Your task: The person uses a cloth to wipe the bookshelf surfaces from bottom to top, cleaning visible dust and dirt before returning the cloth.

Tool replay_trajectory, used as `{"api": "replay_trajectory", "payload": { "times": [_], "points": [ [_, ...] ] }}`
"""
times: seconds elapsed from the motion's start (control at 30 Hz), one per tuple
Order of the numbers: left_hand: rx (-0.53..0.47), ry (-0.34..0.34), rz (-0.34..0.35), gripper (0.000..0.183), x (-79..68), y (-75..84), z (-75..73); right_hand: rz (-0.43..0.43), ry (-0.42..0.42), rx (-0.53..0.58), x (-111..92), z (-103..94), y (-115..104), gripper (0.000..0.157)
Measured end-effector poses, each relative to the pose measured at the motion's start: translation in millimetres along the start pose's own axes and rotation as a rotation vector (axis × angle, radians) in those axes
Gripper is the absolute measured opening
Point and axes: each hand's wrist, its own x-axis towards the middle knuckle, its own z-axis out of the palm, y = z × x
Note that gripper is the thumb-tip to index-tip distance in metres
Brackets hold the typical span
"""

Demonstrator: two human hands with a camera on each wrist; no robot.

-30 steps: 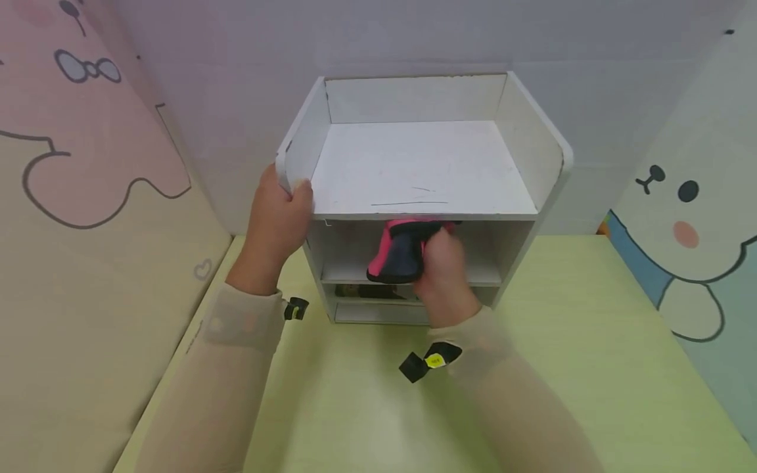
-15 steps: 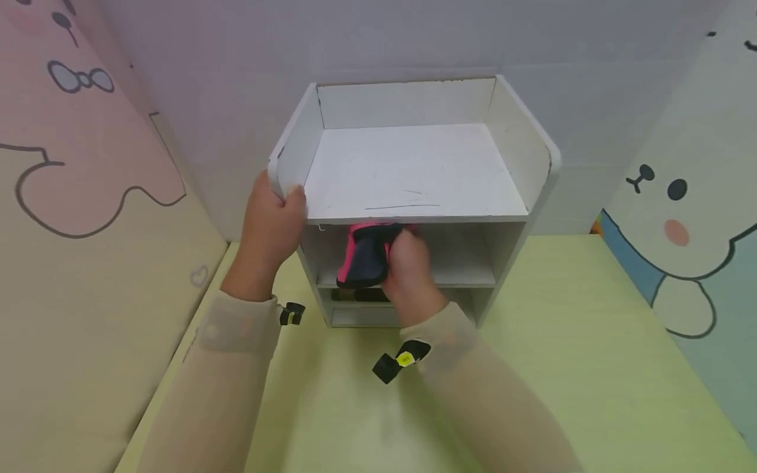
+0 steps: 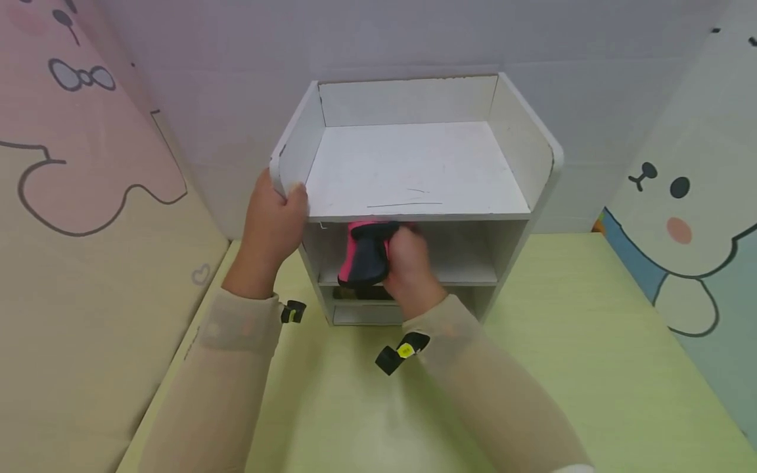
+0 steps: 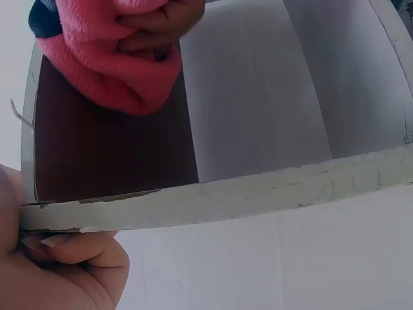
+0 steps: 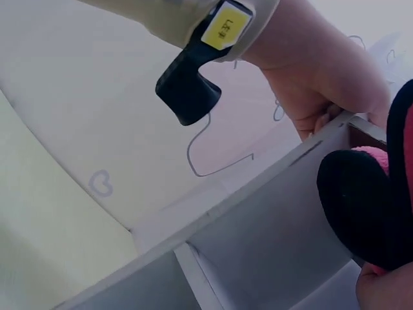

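A white shelf unit (image 3: 408, 171) stands on the table. My left hand (image 3: 275, 220) grips the front edge of its left side panel, thumb on the inner side. In the left wrist view, that hand's curled fingers (image 4: 84, 258) lie against the panel's outer side. My right hand (image 3: 408, 266) reaches into the middle compartment and holds a pink-and-black plush cloth item (image 3: 363, 259), with fuzzy pink pile and a dark panel. In the left wrist view, the right hand's fingers (image 4: 158, 26) dig into the pink pile. The top board hides part of the item.
A dark object (image 3: 349, 293) lies in the compartment below, partly hidden. The light green table (image 3: 591, 341) extends around the unit. A cartoon-printed wall (image 3: 106, 263) stands close on the left, another printed wall (image 3: 704, 263) on the right, and a pale wall (image 3: 236, 79) behind.
My right hand has moved left inside the compartment with the plush item, mostly in the first half second. My left hand keeps its grip on the side panel.
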Motion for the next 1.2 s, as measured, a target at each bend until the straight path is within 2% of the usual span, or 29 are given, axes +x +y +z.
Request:
{"api": "replay_trajectory", "payload": {
  "times": [0.23, 0.43, 0.67, 0.9, 1.2],
  "points": [
    [-0.003, -0.004, 0.001, 0.059, 1.0, -0.1, 0.5, 0.007, -0.077, 0.016, 2, 23.4, 15, 0.023],
    [0.005, 0.003, -0.015, 0.057, -0.3, -1.7, 4.2, 0.032, -0.033, -0.010, 6, 37.6, 27, 0.020],
    [0.012, 0.000, -0.017, 0.058, 0.7, 0.6, 5.5, 0.063, 0.024, -0.037, 16, 47.4, 29, 0.015],
    [0.006, 0.008, -0.021, 0.056, 1.6, 0.4, 3.3, 0.057, -0.041, -0.009, 17, 53.7, 32, 0.015],
    [0.025, 0.014, -0.048, 0.057, -2.1, 1.0, 1.8, 0.117, -0.131, 0.045, -5, 49.3, 35, 0.020]
  ]
}}
